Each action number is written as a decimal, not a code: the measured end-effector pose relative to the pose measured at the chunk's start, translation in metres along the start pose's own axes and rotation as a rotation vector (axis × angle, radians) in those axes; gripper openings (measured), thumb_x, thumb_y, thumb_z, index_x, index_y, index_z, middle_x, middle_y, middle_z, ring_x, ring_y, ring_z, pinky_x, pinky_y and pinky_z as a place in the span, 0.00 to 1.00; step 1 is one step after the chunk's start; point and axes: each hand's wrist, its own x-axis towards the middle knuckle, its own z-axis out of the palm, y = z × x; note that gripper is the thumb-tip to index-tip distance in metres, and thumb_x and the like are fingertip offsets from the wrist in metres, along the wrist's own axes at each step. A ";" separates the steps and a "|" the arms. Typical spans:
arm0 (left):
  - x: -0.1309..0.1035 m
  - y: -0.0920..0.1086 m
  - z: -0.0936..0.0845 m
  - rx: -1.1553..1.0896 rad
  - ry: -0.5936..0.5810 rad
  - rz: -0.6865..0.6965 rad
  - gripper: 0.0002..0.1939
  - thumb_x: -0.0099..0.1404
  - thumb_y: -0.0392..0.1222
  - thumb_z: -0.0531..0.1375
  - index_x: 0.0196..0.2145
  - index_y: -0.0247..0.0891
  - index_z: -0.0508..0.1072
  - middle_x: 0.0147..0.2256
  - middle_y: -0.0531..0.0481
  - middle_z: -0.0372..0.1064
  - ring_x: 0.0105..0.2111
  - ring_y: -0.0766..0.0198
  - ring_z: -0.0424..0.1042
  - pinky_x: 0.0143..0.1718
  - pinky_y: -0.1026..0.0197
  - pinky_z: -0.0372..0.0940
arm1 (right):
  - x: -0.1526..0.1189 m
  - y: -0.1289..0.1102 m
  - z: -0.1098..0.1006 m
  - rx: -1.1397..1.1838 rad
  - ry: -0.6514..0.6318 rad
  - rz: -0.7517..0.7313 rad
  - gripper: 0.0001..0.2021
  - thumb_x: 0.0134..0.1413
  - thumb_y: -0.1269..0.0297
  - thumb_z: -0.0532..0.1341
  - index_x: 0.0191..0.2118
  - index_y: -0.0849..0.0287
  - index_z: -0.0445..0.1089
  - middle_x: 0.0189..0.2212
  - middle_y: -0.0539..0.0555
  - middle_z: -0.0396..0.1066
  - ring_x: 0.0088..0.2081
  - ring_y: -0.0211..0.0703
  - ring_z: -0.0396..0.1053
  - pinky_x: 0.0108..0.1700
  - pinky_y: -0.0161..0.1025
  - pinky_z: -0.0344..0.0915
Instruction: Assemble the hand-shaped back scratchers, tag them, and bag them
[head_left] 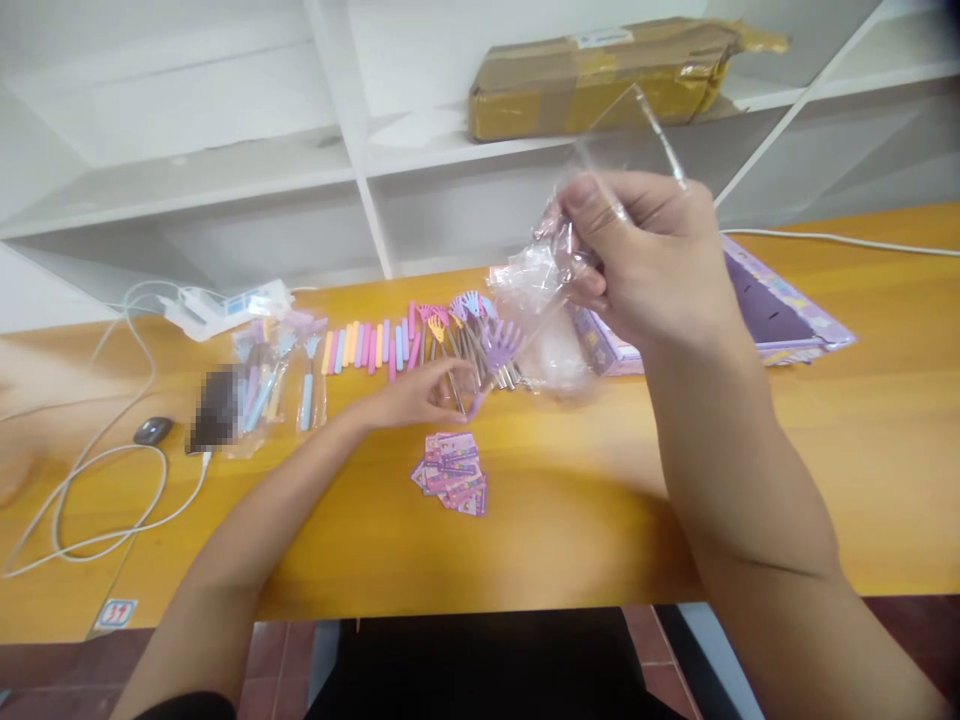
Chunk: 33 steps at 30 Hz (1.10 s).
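Observation:
My right hand (637, 250) is raised over the table, its fingers closed on a crinkled clear plastic bag (525, 275). Lower and to the left, my left hand (427, 392) holds a purple hand-shaped scratcher (501, 343) by its lower part, between thumb and fingers. Behind that hand lie several scratchers with metal rods and coloured hand-shaped heads (471, 304). A row of pastel handles (365, 347) lies to their left. Nearer me is a loose pile of small pink and purple cards (452, 473).
Packed scratchers (306, 395), a dark blurred device (215, 410), a mouse (153, 431), a power strip (229, 307) and white cables lie at left. A purple box (787, 305) is behind my right arm. On the shelf sits a taped carton (600, 80).

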 end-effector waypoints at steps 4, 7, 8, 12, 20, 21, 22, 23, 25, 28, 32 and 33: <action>0.009 0.000 0.029 -0.015 -0.062 0.042 0.17 0.73 0.51 0.67 0.54 0.41 0.79 0.46 0.45 0.82 0.42 0.58 0.79 0.43 0.56 0.70 | -0.004 -0.015 -0.007 -0.004 0.108 -0.076 0.21 0.66 0.37 0.69 0.36 0.51 0.76 0.28 0.48 0.64 0.22 0.35 0.55 0.22 0.40 0.51; 0.010 0.002 0.036 -0.029 -0.089 0.028 0.12 0.76 0.50 0.63 0.46 0.41 0.81 0.43 0.47 0.84 0.43 0.58 0.80 0.46 0.56 0.69 | -0.003 -0.024 -0.019 0.036 0.164 -0.159 0.13 0.61 0.45 0.74 0.37 0.47 0.79 0.34 0.53 0.69 0.28 0.41 0.62 0.27 0.44 0.56; 0.010 0.003 0.036 -0.024 -0.089 0.027 0.12 0.77 0.50 0.62 0.45 0.41 0.81 0.43 0.48 0.84 0.43 0.59 0.80 0.46 0.56 0.69 | -0.001 -0.024 -0.023 0.028 0.159 -0.168 0.12 0.59 0.47 0.75 0.37 0.46 0.80 0.36 0.54 0.72 0.31 0.43 0.66 0.30 0.46 0.58; 0.006 0.012 0.033 0.048 -0.062 0.045 0.13 0.79 0.49 0.60 0.45 0.41 0.81 0.42 0.48 0.84 0.40 0.60 0.79 0.44 0.58 0.68 | 0.005 -0.010 -0.031 -0.002 -0.008 -0.134 0.12 0.55 0.52 0.78 0.39 0.46 0.79 0.45 0.57 0.78 0.45 0.49 0.75 0.42 0.48 0.69; 0.000 0.028 0.030 0.036 -0.060 0.018 0.15 0.79 0.51 0.57 0.41 0.41 0.78 0.38 0.49 0.82 0.36 0.62 0.77 0.41 0.59 0.68 | 0.004 0.013 -0.022 -0.122 -0.690 0.032 0.30 0.52 0.54 0.79 0.59 0.49 0.74 0.58 0.58 0.78 0.50 0.52 0.78 0.45 0.47 0.79; 0.000 0.029 0.030 0.048 -0.059 0.012 0.15 0.79 0.51 0.58 0.41 0.40 0.78 0.37 0.49 0.82 0.36 0.62 0.77 0.41 0.58 0.68 | 0.004 0.012 -0.019 -0.128 -0.606 0.018 0.24 0.57 0.50 0.76 0.56 0.50 0.76 0.54 0.58 0.79 0.50 0.53 0.78 0.47 0.48 0.79; 0.000 0.029 0.029 0.067 -0.061 0.006 0.14 0.78 0.51 0.58 0.40 0.40 0.78 0.37 0.49 0.81 0.36 0.62 0.77 0.42 0.58 0.68 | 0.005 0.011 -0.016 -0.140 -0.467 -0.002 0.18 0.64 0.47 0.72 0.53 0.50 0.77 0.50 0.57 0.80 0.49 0.53 0.79 0.48 0.49 0.78; 0.000 0.029 0.027 0.090 -0.071 -0.002 0.14 0.78 0.51 0.59 0.40 0.40 0.78 0.37 0.49 0.81 0.36 0.61 0.77 0.42 0.58 0.68 | 0.006 0.011 -0.015 -0.164 -0.286 -0.024 0.15 0.70 0.44 0.67 0.50 0.50 0.78 0.46 0.57 0.80 0.49 0.54 0.79 0.48 0.49 0.78; -0.001 0.029 0.024 0.113 -0.096 -0.020 0.14 0.77 0.52 0.60 0.38 0.40 0.77 0.37 0.50 0.81 0.37 0.61 0.77 0.42 0.58 0.68 | 0.014 0.015 -0.018 -0.240 0.084 -0.047 0.17 0.75 0.42 0.60 0.49 0.46 0.79 0.44 0.57 0.79 0.48 0.53 0.79 0.45 0.48 0.77; -0.004 0.031 0.018 0.057 -0.104 -0.030 0.15 0.78 0.51 0.59 0.38 0.41 0.78 0.37 0.50 0.82 0.37 0.62 0.78 0.42 0.59 0.68 | 0.029 0.033 -0.034 -0.327 0.288 0.043 0.12 0.73 0.47 0.66 0.52 0.47 0.78 0.40 0.56 0.80 0.37 0.47 0.76 0.35 0.43 0.72; -0.008 0.035 0.013 -0.045 -0.080 -0.011 0.16 0.80 0.52 0.58 0.38 0.40 0.78 0.39 0.49 0.82 0.37 0.64 0.77 0.41 0.60 0.68 | 0.045 0.076 -0.057 -0.435 0.079 0.378 0.12 0.65 0.57 0.75 0.39 0.58 0.76 0.28 0.55 0.79 0.24 0.37 0.64 0.27 0.38 0.60; -0.008 0.036 0.012 -0.062 -0.074 -0.017 0.17 0.80 0.53 0.58 0.38 0.40 0.77 0.39 0.49 0.82 0.36 0.65 0.76 0.40 0.60 0.68 | 0.046 0.087 -0.059 -0.494 0.016 0.459 0.14 0.65 0.57 0.75 0.36 0.58 0.75 0.27 0.55 0.78 0.23 0.37 0.64 0.27 0.38 0.61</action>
